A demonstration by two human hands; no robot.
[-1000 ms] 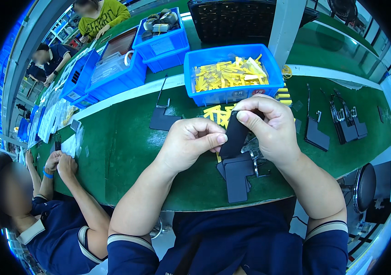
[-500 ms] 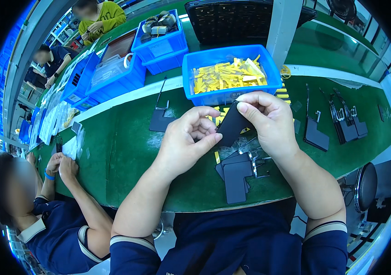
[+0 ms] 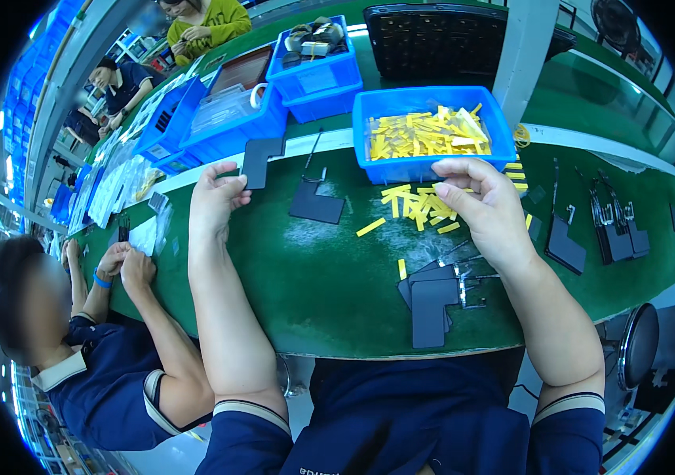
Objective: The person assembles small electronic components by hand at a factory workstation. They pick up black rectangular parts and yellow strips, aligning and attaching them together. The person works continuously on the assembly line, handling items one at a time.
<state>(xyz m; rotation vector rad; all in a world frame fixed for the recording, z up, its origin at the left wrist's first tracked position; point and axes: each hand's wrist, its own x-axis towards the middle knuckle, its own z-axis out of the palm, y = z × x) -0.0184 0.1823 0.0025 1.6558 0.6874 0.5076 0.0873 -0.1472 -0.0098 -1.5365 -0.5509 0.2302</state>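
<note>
Navy-shirted, a co-worker [image 3: 100, 388] sits at the left side of the green table [image 3: 313, 293], fists [image 3: 138, 271] close together. Farther right, the left hand [image 3: 221, 198], well apart from the right hand [image 3: 484, 198], pinches a dark grey L-shaped plate [image 3: 260, 162] by its lower left part, raised toward the table's far edge, where a blue bin of clear plastic pieces [image 3: 250, 127] stands. Right of that, a second L-shaped plate [image 3: 317, 207] lies flat, its thin black lead pointing to the far edge. A blue bin of yellow strips [image 3: 397, 171] sits at the far edge, with loose yellow strips [image 3: 412, 204] scattered in front. By the table's near edge lies a stack of L-shaped plates [image 3: 430, 313], metal fittings on its right side. The right hand hangs over the loose strips, thumb and forefinger close; whether anything is between them I cannot tell. Toward the table's right edge lie a single plate [image 3: 565, 249] and an overlapping group of plates [image 3: 621, 241].
</note>
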